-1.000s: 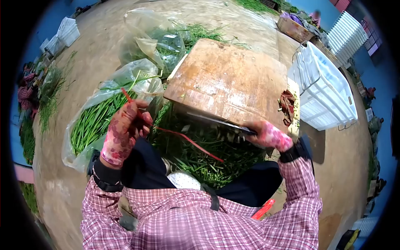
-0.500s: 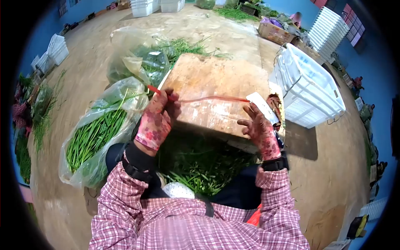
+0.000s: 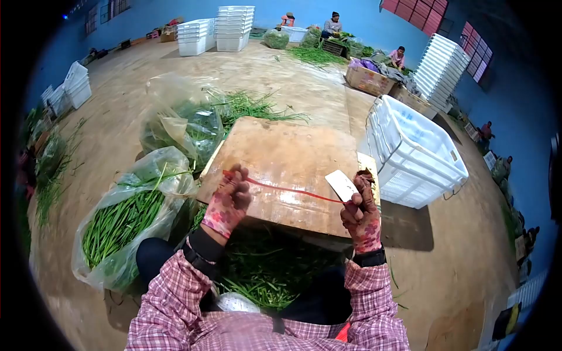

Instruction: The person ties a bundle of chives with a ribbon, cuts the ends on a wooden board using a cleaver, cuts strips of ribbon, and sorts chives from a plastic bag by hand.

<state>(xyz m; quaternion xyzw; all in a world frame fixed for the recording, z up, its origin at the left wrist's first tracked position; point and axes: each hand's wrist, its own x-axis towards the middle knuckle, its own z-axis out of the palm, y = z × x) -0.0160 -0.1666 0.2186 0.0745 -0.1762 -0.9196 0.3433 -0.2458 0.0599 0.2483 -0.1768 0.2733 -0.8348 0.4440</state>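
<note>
The floor [image 3: 298, 73] is spreading all around the table [image 3: 293, 146]. A white crate [image 3: 410, 134] is standing just right of the table. A clear bag [image 3: 120, 266] is lying to the left of the table, and long green stalks [image 3: 126, 219] are filling it. Another bag [image 3: 178, 126] is standing by the table's far left corner. Cut leaves [image 3: 266, 281] are lying by the near side of the table.

The left hand [image 3: 225, 207] is hanging over the table's left part. Its fingers are bending in and pinching one end of a red strip [image 3: 293, 191]. The right hand [image 3: 364, 219] is hanging over the table's near right corner. Its fingers are bending close together and seem to be pinching the other end.

The strip is running from left to right over the table, sagging a little and sloping toward the near side. Its middle is sitting between the hands, and neither hand is clearly nearer. A flat white plate [image 3: 341, 186], maybe a blade, is tilting beside the right fingers, over the table's right part. Tiny dark marks are showing on it, too small to read.
</note>
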